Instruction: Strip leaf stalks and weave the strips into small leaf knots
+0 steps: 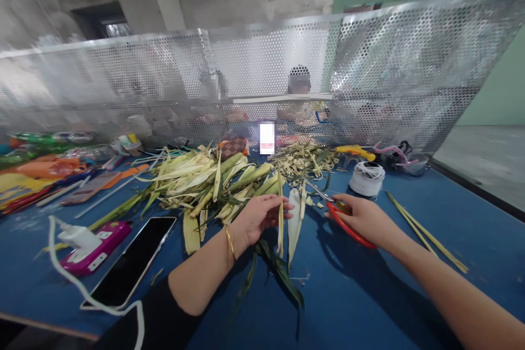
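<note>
Trimming, apparently — left hand [259,220] fingers closed on strip [281,232], right hand [361,214] clamped round scissors [351,233]; next cut calls for aligned blades [320,193].

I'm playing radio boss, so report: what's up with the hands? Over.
Left hand holding husk strip. Right hand gripping scissors. Husk pile perhaps crowding left hand.

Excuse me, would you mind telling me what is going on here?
A person's right hand holds red-handled scissors, and the left hand holds a pale strip of what looks like husk. Beyond the left hand, a pile of husks lies on the blue table, a heap of curled pieces beside it. A spool of white string stands beyond the right hand.
</note>
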{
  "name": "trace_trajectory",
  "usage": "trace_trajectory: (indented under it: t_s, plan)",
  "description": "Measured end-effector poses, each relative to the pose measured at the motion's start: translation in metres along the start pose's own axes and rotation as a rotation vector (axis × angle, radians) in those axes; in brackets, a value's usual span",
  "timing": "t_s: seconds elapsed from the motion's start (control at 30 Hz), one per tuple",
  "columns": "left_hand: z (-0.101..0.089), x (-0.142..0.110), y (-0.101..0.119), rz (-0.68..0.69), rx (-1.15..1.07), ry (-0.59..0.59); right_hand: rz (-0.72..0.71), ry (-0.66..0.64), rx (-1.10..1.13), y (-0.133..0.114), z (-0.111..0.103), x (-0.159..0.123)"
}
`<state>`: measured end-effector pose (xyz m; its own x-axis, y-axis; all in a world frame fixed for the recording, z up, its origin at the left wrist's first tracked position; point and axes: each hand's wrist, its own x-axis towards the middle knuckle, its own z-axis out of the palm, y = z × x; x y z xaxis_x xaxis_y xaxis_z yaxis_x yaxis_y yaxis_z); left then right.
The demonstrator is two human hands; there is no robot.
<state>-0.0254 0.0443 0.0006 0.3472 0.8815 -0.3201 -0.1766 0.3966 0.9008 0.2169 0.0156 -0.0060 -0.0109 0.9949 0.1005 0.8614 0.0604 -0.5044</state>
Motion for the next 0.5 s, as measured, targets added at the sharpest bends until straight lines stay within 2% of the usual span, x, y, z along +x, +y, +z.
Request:
trace_trajectory:
  t_s: [0.07, 0.13, 0.2, 0.3, 0.37, 0.43, 0.5]
  plan:
    - [0.001, 0.001, 0.002, 0.04, -0.083, 0.035, 0.039, 0.023, -0.26, -0.001, 0.003, -0.001]
    - [0.001, 0.002, 0.002, 0.081, -0.135, 0.066, 0.038, -0.015, -0.456, -0.003, 0.005, -0.004]
    - [0.001, 0.003, 0.002, 0.123, -0.155, 0.085, -0.015, -0.06, -0.556, -0.006, 0.003, -0.006]
    - [0.002, 0.003, 0.0, 0.169, -0.144, 0.09, -0.106, -0.059, -0.563, -0.012, -0.002, -0.01]
    - [0.005, 0.002, -0.001, 0.187, -0.122, 0.084, -0.141, -0.004, -0.404, -0.018, -0.003, -0.013]
    - [0.009, -0.001, -0.003, 0.203, -0.107, 0.076, -0.162, 0.007, -0.058, -0.03, 0.002, -0.018]
    - [0.014, -0.004, -0.006, 0.214, -0.095, 0.053, -0.15, -0.105, 0.372, -0.045, 0.012, -0.025]
